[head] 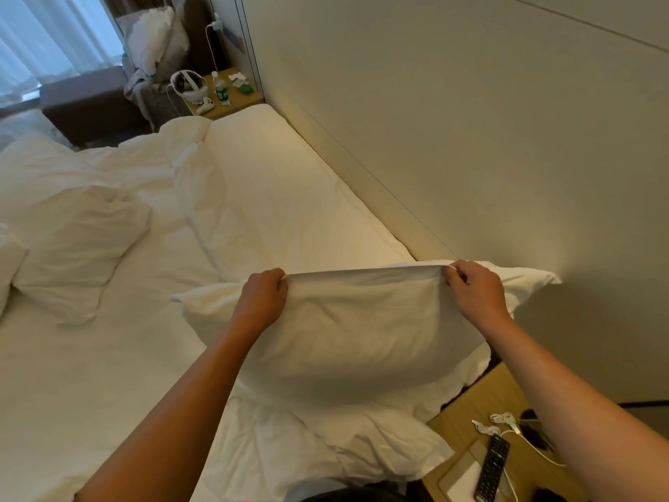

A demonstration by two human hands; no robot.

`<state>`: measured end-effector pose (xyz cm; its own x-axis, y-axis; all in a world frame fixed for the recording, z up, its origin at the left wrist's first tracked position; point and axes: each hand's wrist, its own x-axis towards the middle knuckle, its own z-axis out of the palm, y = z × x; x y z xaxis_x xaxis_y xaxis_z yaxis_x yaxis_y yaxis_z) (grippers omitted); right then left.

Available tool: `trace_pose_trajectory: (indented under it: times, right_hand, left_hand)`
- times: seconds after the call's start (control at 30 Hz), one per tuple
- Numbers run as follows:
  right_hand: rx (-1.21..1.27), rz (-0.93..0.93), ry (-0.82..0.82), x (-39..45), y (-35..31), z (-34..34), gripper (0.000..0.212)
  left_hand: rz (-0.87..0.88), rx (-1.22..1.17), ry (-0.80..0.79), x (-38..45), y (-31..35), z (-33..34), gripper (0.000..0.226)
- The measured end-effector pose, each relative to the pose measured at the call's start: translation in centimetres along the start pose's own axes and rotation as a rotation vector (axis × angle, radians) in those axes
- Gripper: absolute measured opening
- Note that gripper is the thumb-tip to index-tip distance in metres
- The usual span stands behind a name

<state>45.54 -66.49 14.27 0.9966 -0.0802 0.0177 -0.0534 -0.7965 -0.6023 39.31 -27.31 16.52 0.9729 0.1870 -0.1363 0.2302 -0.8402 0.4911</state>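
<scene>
pillow (354, 331) held up over the bed's (108, 356) near right corner | left hand (262, 298) pinches its top edge | right hand (474, 289) grips same edge, apparently pinching | remote (491, 467) on nightstand (467, 411) beside

Wall (470, 139) close right; open bed (108, 356) left

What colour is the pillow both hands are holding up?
The soft fabric pillow is plain white, seen in the head view.

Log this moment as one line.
left hand: pinches pillow top edge | right hand: pinches same edge | pillow: white, lifted above bed | nightstand: remote, white cables
</scene>
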Motion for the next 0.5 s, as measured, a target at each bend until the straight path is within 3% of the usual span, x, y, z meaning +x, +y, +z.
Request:
trace_pose_trajectory:
  times: [0.17,0.5]
  right_hand:
    - [-0.044,0.000,0.031,-0.5,-1.0,-0.3,0.033]
    - [-0.005,-0.009,0.275,-1.2,-4.5,-6.8,0.043]
  left_hand:
    - [0.009,-0.022,0.057,1.3,0.3,-0.9,0.030]
    - [0.217,-0.069,0.213,6.5,5.4,-5.0,0.028]
